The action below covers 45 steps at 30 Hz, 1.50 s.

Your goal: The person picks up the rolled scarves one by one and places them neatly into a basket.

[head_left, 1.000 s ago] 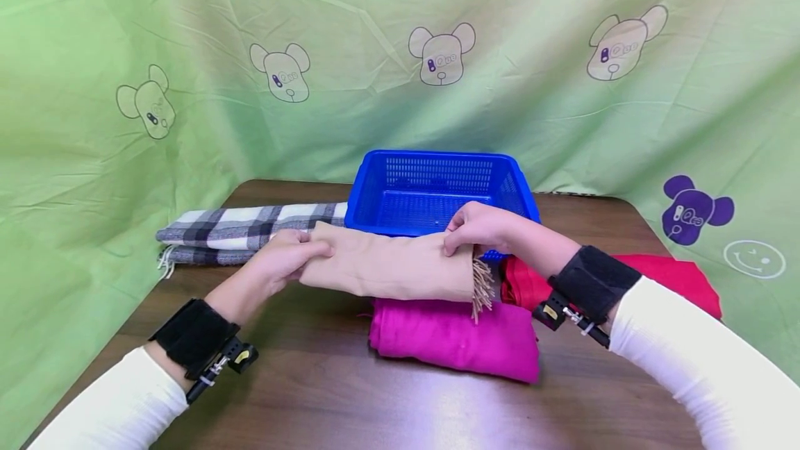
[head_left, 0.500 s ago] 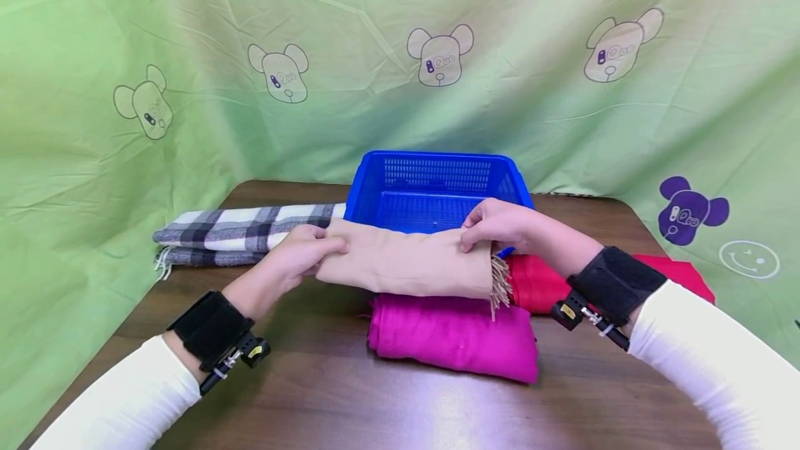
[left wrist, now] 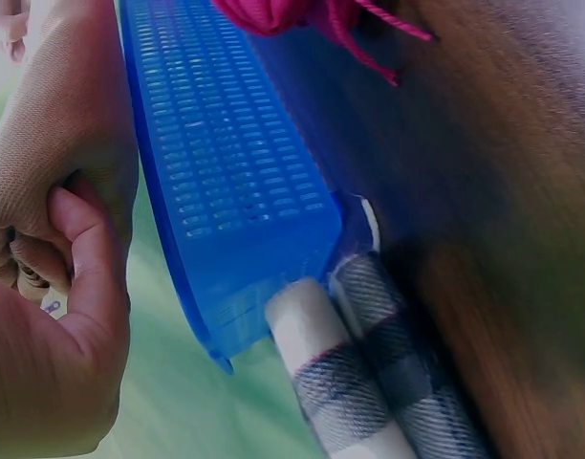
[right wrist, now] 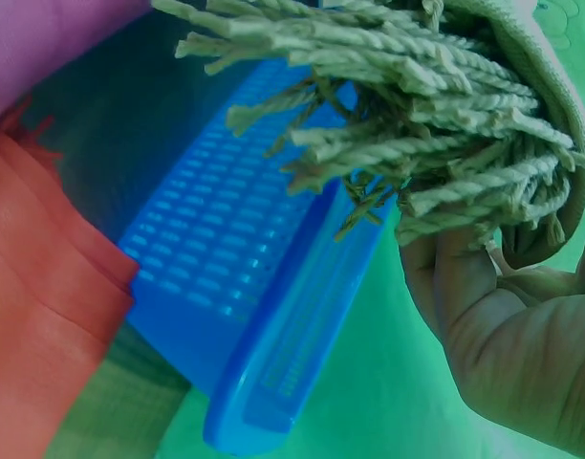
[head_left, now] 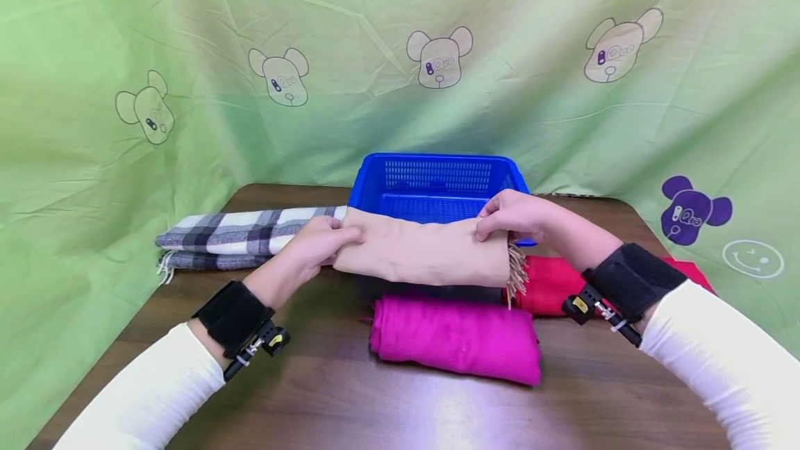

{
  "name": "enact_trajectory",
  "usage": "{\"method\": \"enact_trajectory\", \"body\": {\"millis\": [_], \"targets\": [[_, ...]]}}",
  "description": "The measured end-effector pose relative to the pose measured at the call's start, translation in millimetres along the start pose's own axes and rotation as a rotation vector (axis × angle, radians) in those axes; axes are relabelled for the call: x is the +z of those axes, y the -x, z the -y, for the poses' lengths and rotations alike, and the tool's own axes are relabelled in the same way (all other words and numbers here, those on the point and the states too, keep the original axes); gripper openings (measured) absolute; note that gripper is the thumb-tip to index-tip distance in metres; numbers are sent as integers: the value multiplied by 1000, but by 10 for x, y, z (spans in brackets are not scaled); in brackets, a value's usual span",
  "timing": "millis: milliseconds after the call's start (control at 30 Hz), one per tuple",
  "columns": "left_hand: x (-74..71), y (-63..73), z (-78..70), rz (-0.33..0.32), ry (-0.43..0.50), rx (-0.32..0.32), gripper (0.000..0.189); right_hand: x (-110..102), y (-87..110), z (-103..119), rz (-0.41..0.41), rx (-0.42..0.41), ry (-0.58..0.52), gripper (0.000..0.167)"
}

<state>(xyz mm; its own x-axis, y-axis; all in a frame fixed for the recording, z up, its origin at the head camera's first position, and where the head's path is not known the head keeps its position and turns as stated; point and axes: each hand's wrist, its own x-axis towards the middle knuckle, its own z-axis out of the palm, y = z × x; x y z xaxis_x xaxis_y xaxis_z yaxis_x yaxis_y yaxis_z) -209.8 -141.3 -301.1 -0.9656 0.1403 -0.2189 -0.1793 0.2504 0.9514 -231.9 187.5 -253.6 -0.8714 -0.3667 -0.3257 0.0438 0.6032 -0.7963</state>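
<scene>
A folded beige scarf (head_left: 425,252) with twisted fringe (right wrist: 426,115) on its right end is stretched between both hands, in front of the blue basket (head_left: 437,162). My left hand (head_left: 315,245) pinches its left end, thumb on top. At the upper right corner, near the fringe, my right hand (head_left: 515,217) pinches it between thumb and fingers. The scarf overlaps the basket's near wall in the head view. Below it on the table lies a folded magenta scarf (head_left: 456,340). In the left wrist view the basket's perforated side (left wrist: 226,115) stands beyond the hand.
A folded black-and-white checked scarf (head_left: 250,231) lies left of the basket, its end close by the basket corner. To the right rests a folded red scarf (head_left: 550,287). All stand on a brown wooden table (head_left: 312,380), with a green printed curtain (head_left: 356,110) behind.
Both hands have moved to the right and slightly up and away with the beige scarf, which now hangs more in front of the basket. The other scarves have stayed put.
</scene>
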Motion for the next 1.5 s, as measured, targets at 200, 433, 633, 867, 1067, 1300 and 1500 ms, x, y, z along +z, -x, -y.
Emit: {"method": "enact_trajectory", "body": {"millis": [200, 433, 633, 867, 1067, 1300, 1500], "targets": [[58, -72, -84, -2, 17, -3, 22, -88, 5, 20, -35, 3, -32, 15], [73, -198, -173, -16, 57, 22, 19, -194, -73, 43, -58, -17, -71, 7], [54, -294, -262, -39, 53, 21, 17, -290, -167, 85, -82, 1, -105, 10], [64, -421, -298, -42, 78, 31, 23, -355, -247, 99, -106, 36, -152, 12], [94, -528, -317, -47, 119, 20, 35, -407, -337, 87, -142, 41, -143, 6], [140, -680, -335, -71, 146, 5, 38, -452, -421, 48, -201, 40, -163, 5], [169, -820, -345, -80, 173, -31, 30, -475, -519, -23, -211, 35, -255, 12]]}}
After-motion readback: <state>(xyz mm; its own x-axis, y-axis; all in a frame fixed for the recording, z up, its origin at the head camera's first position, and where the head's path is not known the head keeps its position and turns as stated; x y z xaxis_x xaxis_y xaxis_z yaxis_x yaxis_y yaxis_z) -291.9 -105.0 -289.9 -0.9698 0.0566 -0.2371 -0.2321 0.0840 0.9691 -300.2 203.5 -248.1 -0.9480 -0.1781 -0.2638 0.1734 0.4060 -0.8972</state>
